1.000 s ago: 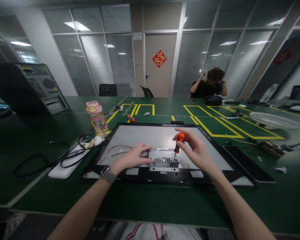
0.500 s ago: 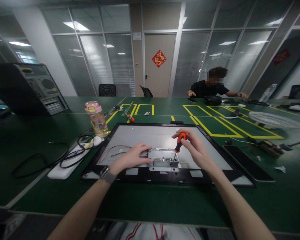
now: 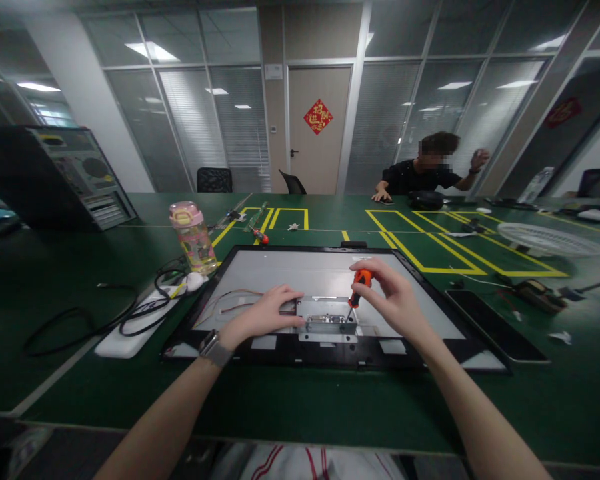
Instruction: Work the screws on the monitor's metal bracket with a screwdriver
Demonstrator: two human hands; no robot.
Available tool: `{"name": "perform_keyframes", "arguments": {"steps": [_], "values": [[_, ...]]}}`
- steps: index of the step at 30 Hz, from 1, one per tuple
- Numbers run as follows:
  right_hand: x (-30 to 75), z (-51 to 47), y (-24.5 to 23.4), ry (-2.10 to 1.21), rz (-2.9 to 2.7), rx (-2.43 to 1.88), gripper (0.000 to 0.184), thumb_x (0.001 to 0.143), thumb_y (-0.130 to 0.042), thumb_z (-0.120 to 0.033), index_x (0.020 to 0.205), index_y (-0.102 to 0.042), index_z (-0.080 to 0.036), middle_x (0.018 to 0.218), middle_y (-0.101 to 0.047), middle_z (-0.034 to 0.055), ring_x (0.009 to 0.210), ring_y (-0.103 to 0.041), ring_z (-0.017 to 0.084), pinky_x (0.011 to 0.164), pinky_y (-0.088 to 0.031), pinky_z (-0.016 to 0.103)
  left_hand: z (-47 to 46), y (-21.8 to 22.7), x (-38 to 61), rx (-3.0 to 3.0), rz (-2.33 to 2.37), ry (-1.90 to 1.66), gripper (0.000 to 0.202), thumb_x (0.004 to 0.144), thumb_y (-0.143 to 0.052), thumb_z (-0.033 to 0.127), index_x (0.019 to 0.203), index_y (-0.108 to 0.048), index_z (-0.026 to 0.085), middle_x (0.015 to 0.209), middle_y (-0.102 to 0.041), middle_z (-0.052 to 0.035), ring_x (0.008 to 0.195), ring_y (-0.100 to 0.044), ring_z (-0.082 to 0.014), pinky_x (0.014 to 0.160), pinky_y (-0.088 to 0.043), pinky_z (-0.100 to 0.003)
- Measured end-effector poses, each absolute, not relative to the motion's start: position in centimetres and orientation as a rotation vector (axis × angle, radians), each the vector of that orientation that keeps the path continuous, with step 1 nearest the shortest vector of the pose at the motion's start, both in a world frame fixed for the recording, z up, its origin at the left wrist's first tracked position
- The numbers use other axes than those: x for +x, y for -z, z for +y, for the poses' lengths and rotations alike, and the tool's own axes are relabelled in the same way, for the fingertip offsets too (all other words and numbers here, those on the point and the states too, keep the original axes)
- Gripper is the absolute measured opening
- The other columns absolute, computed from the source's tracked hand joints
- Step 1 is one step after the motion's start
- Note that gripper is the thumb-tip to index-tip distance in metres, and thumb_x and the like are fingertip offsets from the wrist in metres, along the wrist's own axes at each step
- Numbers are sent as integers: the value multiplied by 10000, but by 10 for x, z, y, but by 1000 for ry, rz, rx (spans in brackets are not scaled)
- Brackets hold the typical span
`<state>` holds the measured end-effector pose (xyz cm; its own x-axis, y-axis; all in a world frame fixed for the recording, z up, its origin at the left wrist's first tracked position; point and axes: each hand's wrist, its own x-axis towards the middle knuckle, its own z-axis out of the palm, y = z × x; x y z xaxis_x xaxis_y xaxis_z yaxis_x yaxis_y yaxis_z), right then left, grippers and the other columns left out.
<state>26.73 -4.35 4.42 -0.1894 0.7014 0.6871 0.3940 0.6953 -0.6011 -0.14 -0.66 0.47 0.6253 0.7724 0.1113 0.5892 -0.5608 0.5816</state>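
Orange handle: the screwdriver (image 3: pixel 359 283) is pinched near its top by the thumb and first fingers (image 3: pixel 375 268) of the right hand (image 3: pixel 397 303); the shaft leans a little, with its tip down at the right end of the metal bracket (image 3: pixel 330 319)
Left fingers: the fingers (image 3: pixel 286 295) of the left hand (image 3: pixel 263 313) lie flat and close together, pressing on the bracket's left edge; they grip nothing
Step in hand: by my reading, a screw at the bracket's right end is being turned (in or out I cannot tell; the screw itself is too small to see)
What it calls for: the tip square in the screw head, a light downward push, and the left hand steady so the bracket does not shift
Bracket: small, silvery and box-like, with a row of connectors along its near edge; it sits low on the panel, between the two hands
Panel (image 3: pixel 300 270): pale grey sheet metal in a black frame (image 3: pixel 330 357), lying flat on the green table (image 3: pixel 280 400) straight before the person; thin wires (image 3: pixel 230 300) run in from the left toward the left hand
Further out: a pink bottle (image 3: pixel 194 237) and a black cable (image 3: pixel 130 317) to the left; a co-worker in black (image 3: pixel 420 177) sits at the far side, well apart
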Motion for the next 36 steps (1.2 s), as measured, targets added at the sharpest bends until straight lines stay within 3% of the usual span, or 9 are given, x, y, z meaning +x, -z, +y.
{"name": "perform_keyframes", "arguments": {"steps": [6, 13, 18, 22, 28, 31, 34, 36], "values": [[268, -46, -47, -529, -1811, -860, 314, 902, -504, -286, 1213, -522, -242, 977, -646, 59, 823, -615, 187, 786, -499, 363, -8, -7, -1, 2346, 1084, -483, 559, 801, -620, 484, 1291, -504, 242, 1147, -513, -61, 1085, -507, -234, 962, -380, -312], [268, -45, -47, -409, -1818, -883, 221, 843, -599, -306, 1056, -618, -251, 993, -633, 53, 932, -596, 222, 833, -482, 388, -7, -5, -2, 2357, 1081, -482, 557, 804, -617, 487, 1289, -503, 240, 1143, -511, -60, 1093, -504, -232, 967, -376, -309], [267, -47, -50, -448, -1824, -911, 341, 879, -536, -293, 1217, -542, -248, 936, -651, 45, 847, -609, 197, 802, -487, 366, -8, -6, 0, 2352, 1082, -484, 545, 805, -624, 464, 1283, -510, 228, 1126, -516, -61, 1074, -511, -227, 958, -380, -300], [268, -46, -51, -423, -1859, -913, 316, 904, -471, -271, 1212, -529, -232, 999, -656, 61, 826, -594, 188, 775, -478, 355, -7, -7, 0, 2354, 1086, -483, 539, 805, -621, 468, 1278, -515, 231, 1125, -515, -59, 1076, -510, -229, 954, -382, -299], [265, -42, -45, -129, -1804, -1012, 252, 823, -608, -315, 1046, -583, -200, 772, -569, 22, 639, -497, 164, 636, -425, 311, -5, -3, -1, 2356, 1078, -486, 575, 801, -604, 512, 1291, -500, 231, 1149, -508, -59, 1081, -513, -228, 964, -374, -294], [266, -43, -44, -57, -1819, -1021, 204, 860, -540, -309, 1027, -570, -197, 800, -561, 34, 660, -493, 170, 639, -413, 313, -6, -5, -1, 2357, 1089, -472, 569, 803, -605, 505, 1291, -501, 230, 1142, -510, -60, 1084, -511, -233, 958, -378, -295], [267, -43, -44, -187, -1793, -976, 216, 910, -414, -257, 1069, -549, -200, 882, -601, 57, 745, -543, 184, 672, -426, 315, -8, -7, -1, 2362, 1093, -461, 559, 809, -604, 491, 1288, -503, 222, 1132, -510, -61, 1086, -509, -230, 959, -376, -294], [266, -42, -44, -238, -1746, -982, 208, 901, -435, -255, 1063, -553, -200, 848, -605, 46, 713, -539, 174, 650, -422, 302, -9, -8, 0, 2360, 1096, -457, 555, 811, -601, 489, 1288, -502, 222, 1138, -507, -60, 1087, -508, -228, 961, -374, -295]]}}
